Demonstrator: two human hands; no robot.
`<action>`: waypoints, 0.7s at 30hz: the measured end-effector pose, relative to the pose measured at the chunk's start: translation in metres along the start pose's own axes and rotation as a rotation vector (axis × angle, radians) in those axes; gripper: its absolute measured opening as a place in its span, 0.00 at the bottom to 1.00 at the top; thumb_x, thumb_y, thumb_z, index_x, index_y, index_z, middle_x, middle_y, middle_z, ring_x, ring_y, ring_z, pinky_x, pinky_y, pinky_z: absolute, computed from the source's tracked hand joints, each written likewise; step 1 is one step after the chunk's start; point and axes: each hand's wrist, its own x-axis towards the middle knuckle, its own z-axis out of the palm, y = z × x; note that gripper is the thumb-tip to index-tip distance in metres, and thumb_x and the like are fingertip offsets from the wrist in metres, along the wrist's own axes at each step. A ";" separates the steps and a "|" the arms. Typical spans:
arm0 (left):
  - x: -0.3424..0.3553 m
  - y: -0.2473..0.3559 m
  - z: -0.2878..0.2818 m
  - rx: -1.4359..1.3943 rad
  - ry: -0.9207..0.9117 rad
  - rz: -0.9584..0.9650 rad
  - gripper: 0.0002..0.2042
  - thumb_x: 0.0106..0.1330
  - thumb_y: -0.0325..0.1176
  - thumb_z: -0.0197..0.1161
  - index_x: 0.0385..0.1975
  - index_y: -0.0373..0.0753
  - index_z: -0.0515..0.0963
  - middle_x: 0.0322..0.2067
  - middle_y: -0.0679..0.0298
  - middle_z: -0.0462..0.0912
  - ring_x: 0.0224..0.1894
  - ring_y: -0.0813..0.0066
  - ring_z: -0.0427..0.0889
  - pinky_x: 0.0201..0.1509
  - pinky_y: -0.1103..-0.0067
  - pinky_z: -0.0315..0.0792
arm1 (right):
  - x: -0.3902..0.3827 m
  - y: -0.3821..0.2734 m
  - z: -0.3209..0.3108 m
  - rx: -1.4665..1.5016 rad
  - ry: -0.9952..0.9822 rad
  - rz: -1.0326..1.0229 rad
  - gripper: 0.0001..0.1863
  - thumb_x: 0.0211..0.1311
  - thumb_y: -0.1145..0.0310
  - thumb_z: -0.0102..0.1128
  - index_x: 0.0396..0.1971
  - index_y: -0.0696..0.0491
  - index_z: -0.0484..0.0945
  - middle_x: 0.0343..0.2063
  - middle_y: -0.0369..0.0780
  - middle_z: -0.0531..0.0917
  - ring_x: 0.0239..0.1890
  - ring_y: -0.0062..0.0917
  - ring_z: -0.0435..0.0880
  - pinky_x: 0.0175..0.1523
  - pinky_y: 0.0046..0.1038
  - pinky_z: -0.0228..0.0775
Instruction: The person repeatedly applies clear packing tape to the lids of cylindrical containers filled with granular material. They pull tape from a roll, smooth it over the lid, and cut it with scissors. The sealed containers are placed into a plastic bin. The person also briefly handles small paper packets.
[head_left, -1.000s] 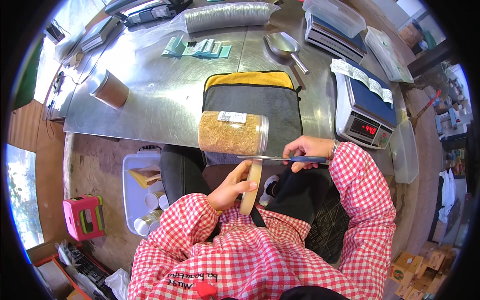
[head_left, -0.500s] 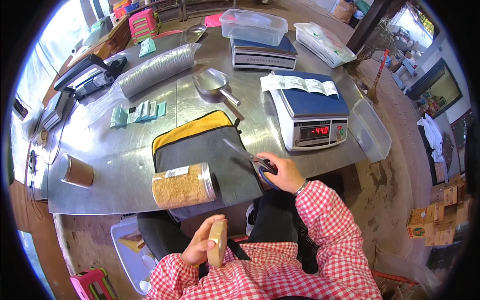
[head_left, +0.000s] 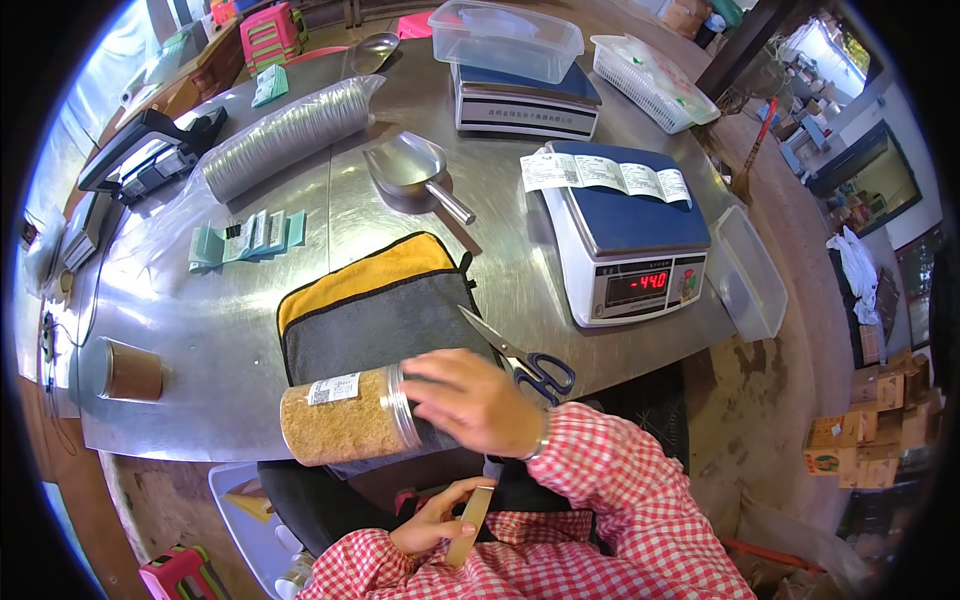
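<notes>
A roll of tape (head_left: 470, 527) is in my left hand (head_left: 432, 524), held on edge near my lap. Over the lid end of a clear jar (head_left: 340, 421) hovers my right hand (head_left: 478, 398), its fingers stretched out and somewhat blurred; whether they touch the lid I cannot tell. Golden, crumbly contents fill the jar, which lies on its side on a folded grey and yellow cloth (head_left: 385, 300) and bears a white label. Scissors with dark blue handles (head_left: 525, 362) rest beside my right hand, partly on the cloth's edge.
A scale (head_left: 630, 250) carries a strip of labels at the right. Farther back are a second scale (head_left: 520, 112) under a clear tub (head_left: 505, 45), a metal scoop (head_left: 410, 175) and a sleeve of stacked lids (head_left: 285, 145). Another jar (head_left: 132, 370) lies at the left.
My right hand has let go of the scissors, leaving them on the table, and moved left to the jar's lid. My left hand, with the tape, has shifted down and to the right.
</notes>
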 end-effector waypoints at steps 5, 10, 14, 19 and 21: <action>-0.003 0.003 -0.002 -0.012 0.013 -0.001 0.37 0.54 0.37 0.64 0.66 0.41 0.60 0.60 0.61 0.64 0.60 0.71 0.64 0.62 0.74 0.59 | 0.007 0.003 0.047 0.060 -0.136 -0.065 0.26 0.55 0.64 0.63 0.55 0.52 0.72 0.55 0.45 0.72 0.58 0.40 0.71 0.62 0.42 0.63; -0.003 -0.002 -0.010 -0.040 0.002 -0.004 0.35 0.56 0.35 0.63 0.66 0.41 0.59 0.60 0.62 0.64 0.59 0.72 0.65 0.60 0.75 0.61 | 0.006 0.009 0.045 0.044 -0.209 -0.067 0.34 0.53 0.61 0.64 0.61 0.51 0.66 0.58 0.46 0.68 0.61 0.41 0.67 0.64 0.46 0.59; -0.004 -0.001 -0.006 0.025 0.005 0.019 0.36 0.55 0.37 0.64 0.66 0.41 0.58 0.57 0.61 0.66 0.55 0.74 0.67 0.56 0.77 0.63 | 0.008 0.008 0.042 0.063 -0.270 -0.061 0.41 0.47 0.60 0.69 0.63 0.50 0.63 0.59 0.46 0.66 0.62 0.41 0.65 0.65 0.46 0.58; -0.005 -0.001 -0.003 0.026 0.033 0.034 0.40 0.54 0.42 0.65 0.66 0.38 0.56 0.51 0.60 0.70 0.46 0.76 0.72 0.48 0.81 0.66 | 0.007 0.002 0.041 0.028 -0.327 -0.046 0.53 0.34 0.62 0.78 0.66 0.48 0.58 0.59 0.46 0.64 0.63 0.41 0.63 0.66 0.45 0.56; -0.006 -0.002 -0.004 0.021 0.021 0.029 0.36 0.55 0.38 0.64 0.66 0.40 0.59 0.57 0.61 0.66 0.55 0.73 0.67 0.57 0.76 0.61 | 0.006 0.001 0.042 0.001 -0.315 -0.054 0.56 0.32 0.61 0.79 0.66 0.47 0.57 0.59 0.46 0.63 0.63 0.41 0.62 0.66 0.46 0.56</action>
